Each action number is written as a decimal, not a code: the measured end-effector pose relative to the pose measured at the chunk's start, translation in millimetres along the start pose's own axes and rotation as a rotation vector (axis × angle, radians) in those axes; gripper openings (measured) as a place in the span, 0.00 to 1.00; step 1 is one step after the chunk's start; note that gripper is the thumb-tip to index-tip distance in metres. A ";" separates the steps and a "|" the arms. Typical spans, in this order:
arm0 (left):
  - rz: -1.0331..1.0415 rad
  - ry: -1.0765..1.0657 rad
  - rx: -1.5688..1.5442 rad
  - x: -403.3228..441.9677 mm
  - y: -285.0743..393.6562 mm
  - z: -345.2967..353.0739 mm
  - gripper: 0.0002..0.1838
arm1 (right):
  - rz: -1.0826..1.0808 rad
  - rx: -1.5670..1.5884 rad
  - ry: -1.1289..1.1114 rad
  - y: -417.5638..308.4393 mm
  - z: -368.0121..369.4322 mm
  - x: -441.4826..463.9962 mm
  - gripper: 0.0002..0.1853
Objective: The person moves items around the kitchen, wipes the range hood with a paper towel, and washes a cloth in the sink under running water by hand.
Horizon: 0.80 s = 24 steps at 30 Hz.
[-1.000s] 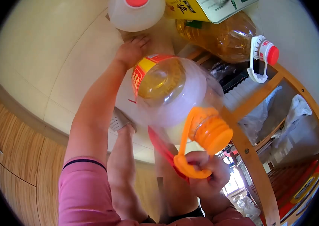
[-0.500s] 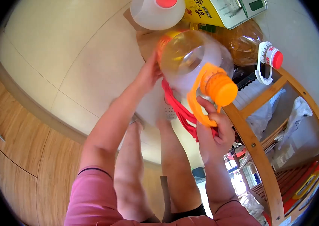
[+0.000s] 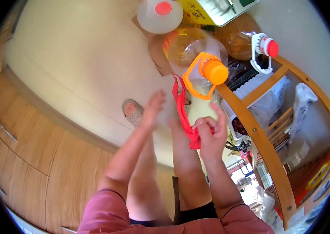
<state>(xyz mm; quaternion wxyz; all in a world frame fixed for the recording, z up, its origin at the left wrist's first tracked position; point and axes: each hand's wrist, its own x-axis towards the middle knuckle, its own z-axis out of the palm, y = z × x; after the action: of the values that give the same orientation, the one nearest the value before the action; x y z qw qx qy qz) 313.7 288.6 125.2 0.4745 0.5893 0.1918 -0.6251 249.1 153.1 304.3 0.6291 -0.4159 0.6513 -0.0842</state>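
A large clear bottle [image 3: 190, 43] with an orange cap and an orange carry handle [image 3: 190, 80] stands beside the other jugs, apart from both hands. My right hand [image 3: 212, 136] is closed around a crumpled red plastic bag [image 3: 184, 109], its index finger raised off it. The bag hangs as a long twisted strip from near the bottle to my palm. My left hand [image 3: 154, 108] is held over the floor with fingers stretched out and nothing in it, slightly blurred.
A white jug [image 3: 149, 17] with a red cap, a yellow tin [image 3: 198, 13] and a bottle of amber liquid [image 3: 239, 39] stand at the back. A wooden rack [image 3: 266, 160] holding bags is on the right. Wooden cabinets [image 3: 24, 160] line the left. My slippered foot [image 3: 133, 111] is below.
The orange-capped bottle has been set down and both hands have let go of it. My left hand has drawn back towards me. The red bag has stayed in my right hand.
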 end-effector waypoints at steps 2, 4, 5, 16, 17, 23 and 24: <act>-0.082 -0.123 -0.188 -63.4 -12.6 -2.1 0.35 | 0.093 0.090 -0.020 10.8 1.3 -26.1 0.20; -0.106 -0.129 -0.321 -138.4 24.6 13.3 0.36 | 0.206 0.161 -0.110 12.3 1.2 -55.9 0.18; -0.054 -0.124 -0.376 -162.1 29.2 17.2 0.38 | 0.258 0.173 -0.173 11.0 0.8 -70.5 0.17; 0.395 0.156 0.346 -411.5 107.7 57.4 0.19 | 0.282 0.501 -0.314 -95.1 -15.8 -202.3 0.14; 0.465 0.191 0.303 -420.5 106.3 61.2 0.16 | 0.243 0.548 -0.338 -100.0 -21.8 -207.3 0.14; 0.753 0.042 0.562 -503.4 144.8 89.4 0.13 | 0.171 0.690 -0.428 -157.6 -74.9 -277.3 0.14; 0.869 0.031 0.498 -506.1 146.0 96.3 0.16 | 0.146 0.712 -0.403 -164.7 -82.6 -289.9 0.15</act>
<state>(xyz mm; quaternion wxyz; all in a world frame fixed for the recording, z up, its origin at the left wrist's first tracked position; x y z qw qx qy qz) 306.6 328.0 659.2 0.5330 0.7193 -0.2196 -0.3877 207.5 201.3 641.9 0.8529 -0.1331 0.4731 -0.1760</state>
